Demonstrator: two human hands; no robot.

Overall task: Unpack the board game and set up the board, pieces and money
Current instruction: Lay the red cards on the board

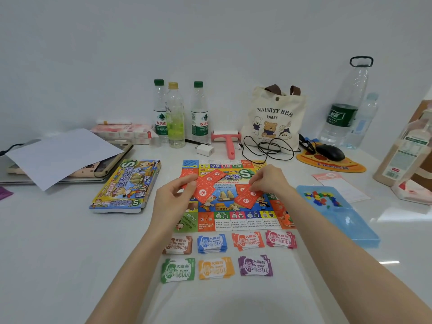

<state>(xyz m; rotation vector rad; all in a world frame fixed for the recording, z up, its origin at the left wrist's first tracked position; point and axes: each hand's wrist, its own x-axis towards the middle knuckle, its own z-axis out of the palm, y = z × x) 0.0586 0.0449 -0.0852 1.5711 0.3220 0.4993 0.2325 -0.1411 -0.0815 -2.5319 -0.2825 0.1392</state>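
Red cards (207,187) over the middle of the board (236,222): left hand (173,197) pinches a fan, right hand (268,181) pinches another. Light, floppy, slippery, I reckon; I'd grip the edges.

L hand (174,195) pinches red cards (205,187) over board (230,202); R hand (268,181) pinches red card (247,197). Money stacks (217,256) below board.
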